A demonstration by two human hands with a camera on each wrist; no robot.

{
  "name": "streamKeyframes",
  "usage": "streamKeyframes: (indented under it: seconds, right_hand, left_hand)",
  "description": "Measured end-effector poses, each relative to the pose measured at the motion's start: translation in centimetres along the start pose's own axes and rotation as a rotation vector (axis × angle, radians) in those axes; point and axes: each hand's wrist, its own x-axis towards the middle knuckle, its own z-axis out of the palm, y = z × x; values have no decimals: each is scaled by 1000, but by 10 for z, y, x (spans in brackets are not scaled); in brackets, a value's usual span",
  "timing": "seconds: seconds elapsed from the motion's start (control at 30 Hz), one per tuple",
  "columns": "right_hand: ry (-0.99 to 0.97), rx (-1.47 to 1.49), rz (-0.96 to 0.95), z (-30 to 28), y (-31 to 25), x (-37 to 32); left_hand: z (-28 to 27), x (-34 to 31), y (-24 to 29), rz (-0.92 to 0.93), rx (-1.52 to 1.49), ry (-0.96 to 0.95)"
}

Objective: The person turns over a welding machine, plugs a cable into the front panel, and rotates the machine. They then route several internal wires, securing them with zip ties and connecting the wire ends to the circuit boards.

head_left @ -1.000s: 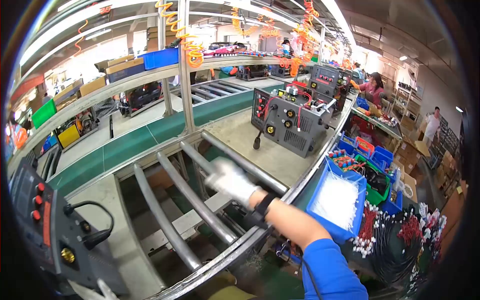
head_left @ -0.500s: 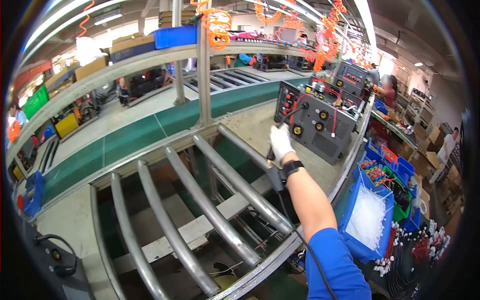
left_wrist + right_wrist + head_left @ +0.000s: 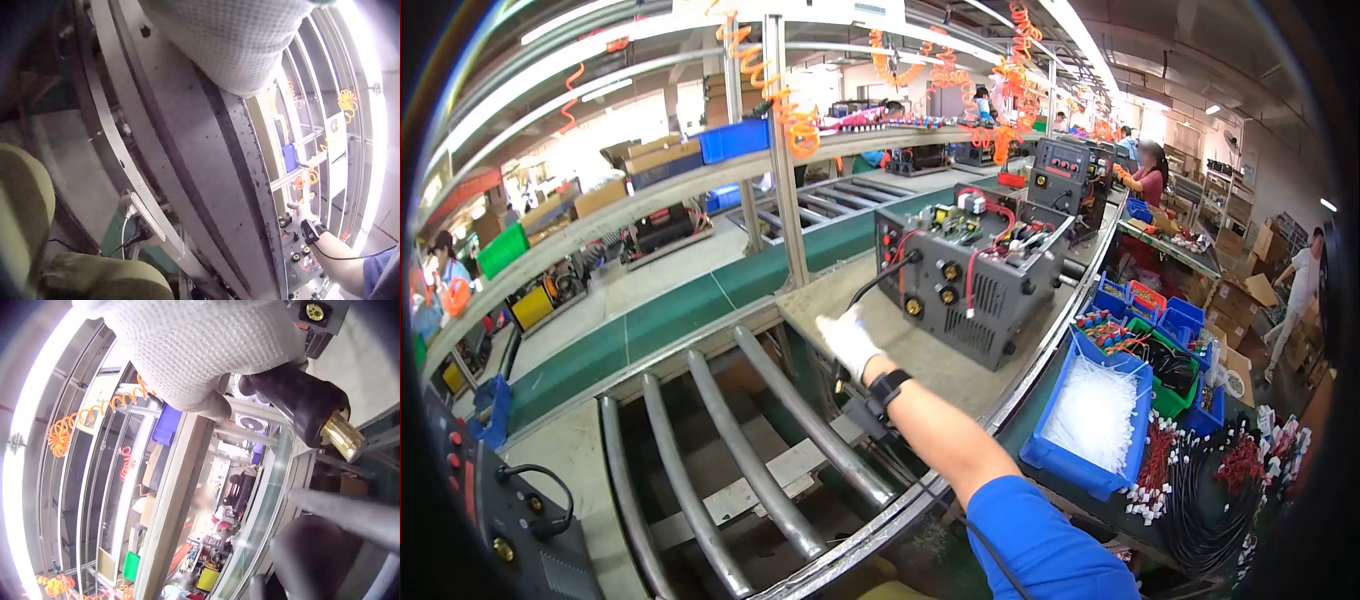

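My right hand (image 3: 850,342), in a white glove, grips a black cable plug (image 3: 303,406) with a brass tip. The plug's black cable (image 3: 880,278) runs to the front of a grey welding machine (image 3: 975,300), whose top is off and shows circuit boards and red wires. This machine stands on a pale board (image 3: 810,305) just beyond the hand. My left hand (image 3: 231,47), also white-gloved, appears only at the top of the left wrist view, above a grey metal surface (image 3: 187,137); its fingers are hidden.
Metal rollers (image 3: 745,450) lie left of the board. A second machine (image 3: 510,520) stands at the lower left. On the right are a blue bin (image 3: 1090,420) of white ties, small parts bins and wire bundles (image 3: 1190,490). A green conveyor (image 3: 670,320) runs behind.
My right hand has reached across the rollers and taken hold of the hanging plug. The machine and its board have come left over the rollers, with the hand ahead of them.
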Motion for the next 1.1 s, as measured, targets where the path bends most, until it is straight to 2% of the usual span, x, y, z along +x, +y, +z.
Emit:
streamKeyframes:
  seconds: [0.13, 0.2, 0.27, 0.3, 0.33, 0.37, 0.4, 0.43, 0.47, 0.5, 0.53, 0.57, 0.67, 0.7, 0.73, 0.8, 0.83, 0.87, 0.9, 0.97, 1.0, 1.03, 1.07, 1.1]
  right_hand:
    - [-123, -68, 85, 18, -58, -89]
    - [-191, -35, 111, 39, -70, -116]
    - [-302, 38, 69, 64, -74, -138]
    - [-282, -57, 25, 70, -86, -157]
    - [-320, -32, 6, 78, -87, -171]
    - [-411, -46, 24, 86, -90, -184]
    - [-406, -129, -42, 102, -86, -192]
    - [-436, -134, -128, 131, -68, -192]
    - [-638, -151, -100, 107, -92, -210]
    - [-702, -193, -223, 128, -69, -214]
    - [-758, -227, -348, 149, -47, -219]
    - [-857, -194, -426, 145, -35, -234]
    - [-1225, -80, -492, 79, -11, -268]
    - [-1325, -65, -503, 55, -6, -271]
    - [-1407, -58, -520, 23, -5, -269]
    - [-1484, -56, -540, -55, -6, -259]
    - [-1609, -229, -139, -105, -25, -240]
    - [-1480, -26, -156, -149, -18, -227]
    - [-1401, -291, 16, -201, -9, -208]
    - [-880, -325, -556, -291, 28, -172]
    - [-645, -360, 36, -318, -20, -158]
    - [-446, -216, 181, -342, -19, -131]
    - [-291, 7, 111, -346, -34, -110]
    - [-217, -33, 38, -346, -34, -88]
  left_hand:
    - [-13, 2, 3, -39, 8, -131]
    - [-4, -1, -2, 1, 10, -52]
    - [-7, 2, -2, -16, 2, -118]
    - [-16, 3, 0, -48, -91, -159]
    - [-30, 8, 5, -71, -187, -197]
    - [-47, 23, 16, 44, -361, -94]
    - [-71, 40, 35, 161, -545, 3]
    - [-108, 60, 61, 252, -698, 12]
    - [-126, 80, 82, 339, -847, 47]
    - [-118, 108, 102, 563, -976, 226]
    - [-112, 126, 125, 590, -1187, 123]
    - [-122, 145, 145, 715, -1160, 108]
    - [-193, 197, 185, 1091, -889, -83]
    - [-197, 209, 195, 1093, -905, -115]
    - [-207, 223, 196, 1137, -723, -197]
    - [-202, 236, 193, 1126, -625, -424]
    - [-191, 237, 186, 1129, -661, -347]
    - [-193, 236, 178, 1081, -676, -387]
    - [-198, 235, 179, 1052, -636, -414]
    - [-198, 225, 172, 971, -630, -433]
    - [-201, 218, 176, 895, -683, -394]
    - [-210, 213, 190, 889, -628, -430]
    - [-217, 214, 196, 882, -574, -474]
    - [-212, 210, 199, 830, -560, -461]
